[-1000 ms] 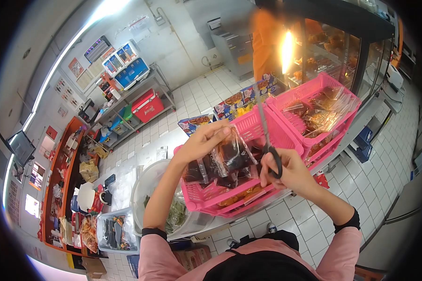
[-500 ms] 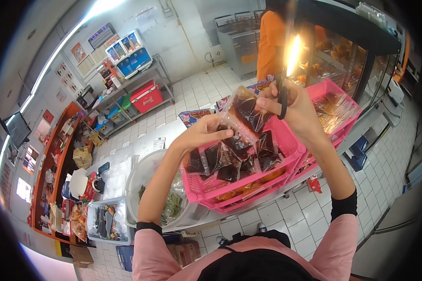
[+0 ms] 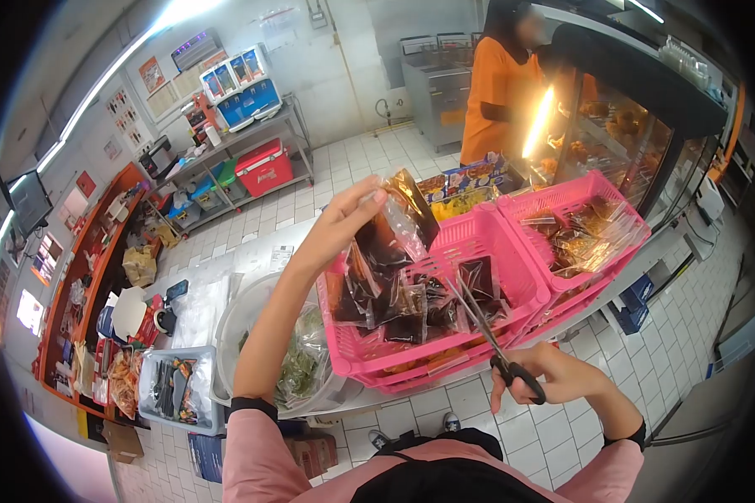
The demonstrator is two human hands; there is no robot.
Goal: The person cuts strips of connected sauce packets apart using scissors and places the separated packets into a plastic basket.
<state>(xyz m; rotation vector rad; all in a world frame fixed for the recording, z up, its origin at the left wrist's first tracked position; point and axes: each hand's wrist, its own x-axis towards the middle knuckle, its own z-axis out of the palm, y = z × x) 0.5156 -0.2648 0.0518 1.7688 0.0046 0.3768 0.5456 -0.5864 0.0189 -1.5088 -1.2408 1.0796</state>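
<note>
My left hand (image 3: pixel 350 215) pinches the top of a strip of clear sauce sachets (image 3: pixel 387 232) filled with dark brown liquid. They hang over a pink plastic basket (image 3: pixel 508 226), where several more dark sauce sachets (image 3: pixel 404 312) lie in a heap. My right hand (image 3: pixel 554 374) has its fingers in the black handles of a pair of scissors (image 3: pixel 488 334). The blades point up and left over the basket's front edge, slightly apart and away from the held sachets.
Another pink basket (image 3: pixel 596 186) with amber-looking packets adjoins on the right. To the left stand a clear round tub (image 3: pixel 229 335) of leafy bags and a blue-grey bin (image 3: pixel 181 355) of packets. Beyond the counter, a person in orange (image 3: pixel 485 101) stands beside a lit food cabinet (image 3: pixel 617 126).
My right hand has swung down toward me with the scissors, leaving the sachets. My left hand now holds the strip alone, higher and further left. The person in orange shows more fully.
</note>
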